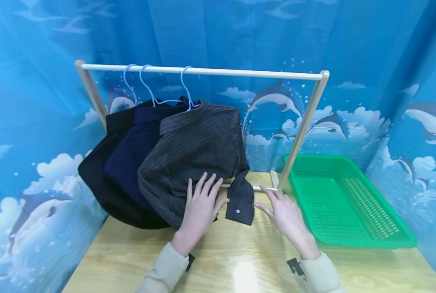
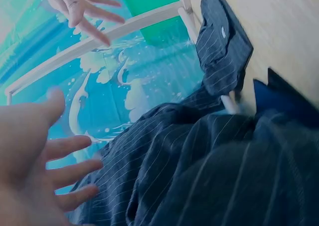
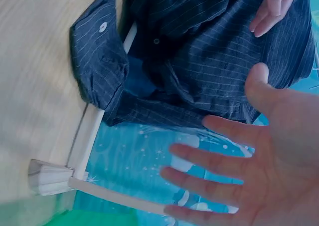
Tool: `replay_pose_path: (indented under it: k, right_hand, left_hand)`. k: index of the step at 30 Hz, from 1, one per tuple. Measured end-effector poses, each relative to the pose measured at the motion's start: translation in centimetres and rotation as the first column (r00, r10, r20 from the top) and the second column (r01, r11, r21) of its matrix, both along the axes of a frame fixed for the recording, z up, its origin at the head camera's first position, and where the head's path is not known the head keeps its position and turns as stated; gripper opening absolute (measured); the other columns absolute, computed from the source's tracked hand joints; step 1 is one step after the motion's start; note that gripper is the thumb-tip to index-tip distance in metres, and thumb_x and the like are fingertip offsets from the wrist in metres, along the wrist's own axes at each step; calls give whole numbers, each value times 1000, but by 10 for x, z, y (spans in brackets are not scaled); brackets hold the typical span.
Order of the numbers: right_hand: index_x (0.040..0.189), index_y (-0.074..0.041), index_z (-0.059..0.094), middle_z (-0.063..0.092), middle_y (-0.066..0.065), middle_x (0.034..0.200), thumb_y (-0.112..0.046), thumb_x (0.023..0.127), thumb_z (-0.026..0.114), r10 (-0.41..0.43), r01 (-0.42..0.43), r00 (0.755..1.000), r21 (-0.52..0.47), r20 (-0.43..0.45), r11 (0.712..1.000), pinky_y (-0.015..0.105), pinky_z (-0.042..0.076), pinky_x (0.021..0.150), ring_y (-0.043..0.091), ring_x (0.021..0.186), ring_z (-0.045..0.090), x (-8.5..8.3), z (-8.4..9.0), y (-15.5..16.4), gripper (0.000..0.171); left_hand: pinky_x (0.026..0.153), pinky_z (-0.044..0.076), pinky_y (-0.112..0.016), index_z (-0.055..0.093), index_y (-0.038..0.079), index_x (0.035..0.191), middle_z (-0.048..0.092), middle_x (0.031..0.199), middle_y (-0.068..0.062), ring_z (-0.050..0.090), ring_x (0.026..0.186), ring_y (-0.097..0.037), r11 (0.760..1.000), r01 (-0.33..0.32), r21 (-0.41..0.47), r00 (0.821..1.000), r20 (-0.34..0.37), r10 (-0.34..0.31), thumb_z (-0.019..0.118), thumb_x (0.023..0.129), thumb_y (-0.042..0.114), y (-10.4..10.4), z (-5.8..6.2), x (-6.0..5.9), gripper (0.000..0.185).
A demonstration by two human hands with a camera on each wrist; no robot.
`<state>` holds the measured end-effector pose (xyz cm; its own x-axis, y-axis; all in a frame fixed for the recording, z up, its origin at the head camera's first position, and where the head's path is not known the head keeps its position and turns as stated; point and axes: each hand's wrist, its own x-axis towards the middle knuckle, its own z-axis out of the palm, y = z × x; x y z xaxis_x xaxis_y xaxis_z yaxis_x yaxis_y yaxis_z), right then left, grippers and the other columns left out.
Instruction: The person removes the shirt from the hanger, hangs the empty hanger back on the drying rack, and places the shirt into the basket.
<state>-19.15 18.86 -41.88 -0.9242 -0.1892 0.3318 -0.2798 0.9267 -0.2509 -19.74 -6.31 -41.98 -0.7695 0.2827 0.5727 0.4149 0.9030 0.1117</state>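
A dark pinstriped shirt point(image 1: 203, 142) hangs on a light blue hanger point(image 1: 185, 87) from the rack's white rail. Its buttoned cuff point(image 1: 240, 205) lies on the table between my hands. My left hand point(image 1: 202, 205), fingers spread and straight, is at the shirt's lower front; whether it touches the cloth I cannot tell. To the right of the cuff my right hand point(image 1: 285, 213) has its fingers extended and holds nothing. The right wrist view shows the right palm point(image 3: 294, 161) beside the shirt's sleeve. Behind the shirt hang a navy garment point(image 1: 130, 162) and a black garment point(image 1: 97, 167).
The wooden-ended rack point(image 1: 305, 122) stands on a light wood table point(image 1: 218, 260). A green perforated basket point(image 1: 353, 242) sits to the right of the rack. Blue dolphin-print curtains point(image 1: 232, 32) surround the table on the back and sides.
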Motion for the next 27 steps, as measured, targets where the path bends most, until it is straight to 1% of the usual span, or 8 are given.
replay_pose_path:
  k: [1, 3, 6, 9, 15, 19, 22, 27]
  right_hand:
    - [139, -15, 62, 68, 19, 124, -41, 95, 69, 3, -3, 1000, -3, -4, 1000, 53, 55, 71, 43, 94, 68, -2, 2, -1, 51]
    - [128, -14, 69, 75, 12, 108, -40, 95, 69, 10, -10, 1000, -9, 7, 1000, 40, 49, 50, 32, 74, 69, -4, 6, -3, 42]
    - [116, -16, 75, 77, 4, 92, -38, 96, 69, 36, -35, 999, -22, 34, 999, 29, 39, 41, 19, 62, 67, -8, 11, -9, 31]
    - [109, -19, 77, 76, -1, 88, -36, 97, 69, 66, -66, 997, -27, 27, 997, 26, 37, 40, 12, 63, 68, -10, 17, -14, 22]
    - [98, -20, 77, 73, -3, 75, -31, 97, 70, 97, -103, 992, -69, -81, 992, 27, 34, 39, 10, 55, 63, -12, 32, -25, 13]
    - [101, -19, 76, 75, -2, 80, -31, 98, 69, 108, -125, 984, -110, -144, 986, 26, 37, 41, 13, 60, 68, -14, 46, -33, 14]
    - [104, -20, 75, 76, -2, 87, -31, 99, 67, 111, -132, 984, -147, -141, 980, 26, 40, 43, 13, 63, 68, -15, 57, -38, 15]
    - [109, -21, 73, 76, -3, 89, -32, 100, 65, 132, -159, 977, -164, -168, 973, 26, 40, 42, 10, 61, 66, -21, 73, -49, 15]
  left_hand:
    - [115, 30, -63, 62, 18, 139, 59, 143, -7, 44, 141, -30, 1000, 16, 19, 999, -38, -15, 66, 97, 44, -2, 3, 0, 50]
    - [111, 37, -58, 70, 17, 126, 68, 127, -3, 57, 127, -27, 997, 54, 56, 992, -113, -47, 70, 97, 32, -5, 9, -1, 33]
    - [102, 45, -52, 76, 17, 108, 75, 106, 0, 67, 104, -23, 992, 96, 84, 977, -198, -77, 72, 96, 24, -11, 19, -3, 15]
    - [93, 49, -46, 78, 16, 101, 76, 95, 1, 69, 90, -22, 991, 104, 85, 970, -229, -82, 72, 96, 21, -17, 29, -4, 10]
    - [89, 49, -45, 79, 13, 101, 77, 93, -1, 69, 85, -24, 992, 94, 83, 963, -259, -70, 70, 97, 20, -36, 48, -6, 12]
    - [87, 51, -45, 78, 10, 102, 76, 92, -4, 69, 83, -27, 989, 111, 100, 942, -327, -72, 70, 96, 17, -53, 61, -5, 12]
    - [85, 51, -46, 77, 8, 103, 76, 92, -7, 69, 82, -29, 987, 112, 119, 925, -375, -59, 71, 95, 14, -66, 71, -5, 12]
    - [84, 52, -48, 76, 6, 106, 76, 96, -11, 69, 86, -32, 984, 88, 158, 914, -406, -16, 70, 95, 11, -84, 87, -3, 15]
